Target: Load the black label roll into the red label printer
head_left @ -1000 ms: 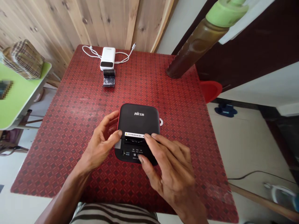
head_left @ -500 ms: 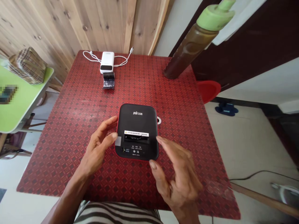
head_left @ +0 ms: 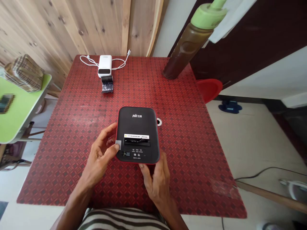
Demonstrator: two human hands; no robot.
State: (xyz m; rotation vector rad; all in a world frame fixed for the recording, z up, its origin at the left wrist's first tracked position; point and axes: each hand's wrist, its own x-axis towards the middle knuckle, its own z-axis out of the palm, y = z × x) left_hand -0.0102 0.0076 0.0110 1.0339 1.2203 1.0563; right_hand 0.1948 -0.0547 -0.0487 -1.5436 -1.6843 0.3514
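A black box-shaped device with a red base [head_left: 137, 127] lies flat on the red patterned table [head_left: 187, 134], with a white warning strip above a slot and small buttons near its front edge. My left hand [head_left: 102, 156] cups its left side, thumb resting on the top near a grey tab, fingers curved against the edge. My right hand [head_left: 155, 182] is at the front edge, fingers bent against the device's near side; I cannot tell whether it grips.
At the table's far end lie a white power bank [head_left: 104, 65] with a white cable and a small black item [head_left: 107, 84]. A tall brown bottle with a green cap [head_left: 189, 44] stands far right. A small ring [head_left: 159, 121] lies beside the device. A green side table [head_left: 16, 111] stands left.
My right hand has come off the top of the device and drawn back to its front edge. My left hand keeps its place on the left side.
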